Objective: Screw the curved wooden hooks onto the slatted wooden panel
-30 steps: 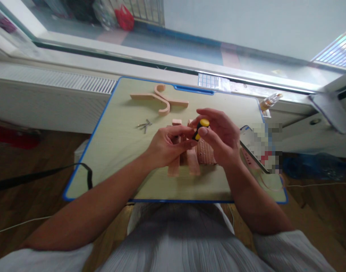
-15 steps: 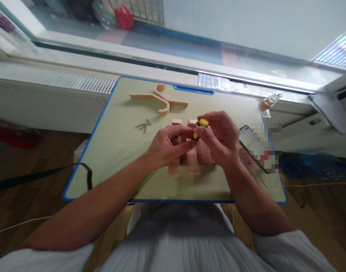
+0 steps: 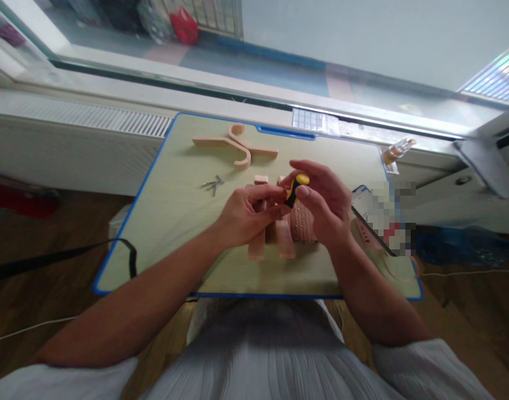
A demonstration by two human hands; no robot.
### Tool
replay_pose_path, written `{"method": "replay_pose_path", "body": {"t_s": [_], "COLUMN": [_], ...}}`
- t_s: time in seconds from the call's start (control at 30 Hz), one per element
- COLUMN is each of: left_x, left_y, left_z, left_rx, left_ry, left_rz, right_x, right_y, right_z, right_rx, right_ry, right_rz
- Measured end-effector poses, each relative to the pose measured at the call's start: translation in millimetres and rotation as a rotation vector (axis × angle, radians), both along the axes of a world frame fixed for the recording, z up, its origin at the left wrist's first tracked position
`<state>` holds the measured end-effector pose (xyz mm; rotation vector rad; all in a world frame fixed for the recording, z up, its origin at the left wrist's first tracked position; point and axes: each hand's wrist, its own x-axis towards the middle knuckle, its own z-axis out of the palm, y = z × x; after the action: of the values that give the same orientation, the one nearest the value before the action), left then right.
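A short screwdriver with a yellow and black handle (image 3: 296, 188) stands tilted above the wooden parts. The thumb and forefinger of my left hand (image 3: 254, 211) pinch around its lower end; its tip is hidden. My right hand (image 3: 329, 203) is at the upper handle, thumb against the near side and a finger behind, with the forefinger lifted off. Below my hands lie a ribbed wooden piece (image 3: 305, 225) with small holes and two flat wooden strips, a left strip (image 3: 257, 249) and a right strip (image 3: 285, 244), partly covered by my fingers.
Two curved wooden hooks (image 3: 241, 149) lie at the back of the blue-edged table (image 3: 163, 222). Several screws (image 3: 215, 184) are at left. A phone (image 3: 371, 214) rests near the right edge, and a bottle (image 3: 398, 150) stands beyond it. A black strap (image 3: 131, 258) hangs over the left edge.
The screwdriver handle has turned, with more black facing me. My right forefinger has straightened and lifted away from it. My left hand has barely moved.
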<state>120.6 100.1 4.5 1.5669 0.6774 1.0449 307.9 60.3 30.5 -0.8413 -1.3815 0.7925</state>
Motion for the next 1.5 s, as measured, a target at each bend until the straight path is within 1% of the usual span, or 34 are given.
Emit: {"method": "replay_pose_path", "body": {"t_s": [0.1, 0.23, 0.33, 0.57, 0.67, 0.77, 0.9, 0.97, 1.1, 1.23, 1.4, 1.5], "left_x": [-0.6, -1.3, -1.8, -0.6, 0.1, -0.3, -1.4, -1.8, -2.9, -3.4, -1.1, -0.1], "left_y": [-0.2, -1.2, -1.7, -0.9, -0.8, -0.6, 0.0, 0.3, 0.1, -1.7, -2.0, -0.7], "left_z": [0.0, 1.7, 3.3, -1.1, -2.7, -2.8, -0.7, 0.9, 3.5, 3.2, 0.7, 1.2], "left_rx": [0.008, -0.019, -0.020, 0.021, 0.022, 0.005, -0.010, -0.010, -0.001, 0.026, 0.030, 0.041], "left_ry": [0.021, 0.031, 0.032, 0.016, -0.007, 0.011, 0.021, 0.030, 0.070, 0.096, 0.057, 0.012], "left_rz": [0.002, 0.000, 0.000, 0.007, 0.003, 0.002, -0.017, -0.028, -0.031, 0.006, 0.023, 0.001], "right_x": [0.9, 2.9, 3.9, -0.2, -0.9, 0.4, 2.1, 2.4, 3.2, 2.8, -1.6, -3.0], "right_y": [-1.0, -0.4, 1.2, 6.2, 5.3, 1.7, -2.5, -2.9, -1.9, 0.1, 4.1, 4.3], "right_z": [1.5, 1.2, -0.6, -6.7, -6.3, -2.5, 3.4, 4.5, 3.8, 0.5, -4.8, -5.1], "right_rx": [-0.003, 0.015, 0.056, 0.125, 0.109, 0.056, 0.007, 0.007, 0.006, 0.018, 0.079, 0.088], "right_ry": [0.015, -0.024, -0.048, 0.014, 0.003, -0.021, 0.013, 0.025, -0.017, -0.018, 0.035, 0.042], "right_rz": [0.019, -0.032, -0.053, -0.051, -0.058, -0.059, 0.019, 0.028, -0.020, -0.020, -0.023, -0.017]}}
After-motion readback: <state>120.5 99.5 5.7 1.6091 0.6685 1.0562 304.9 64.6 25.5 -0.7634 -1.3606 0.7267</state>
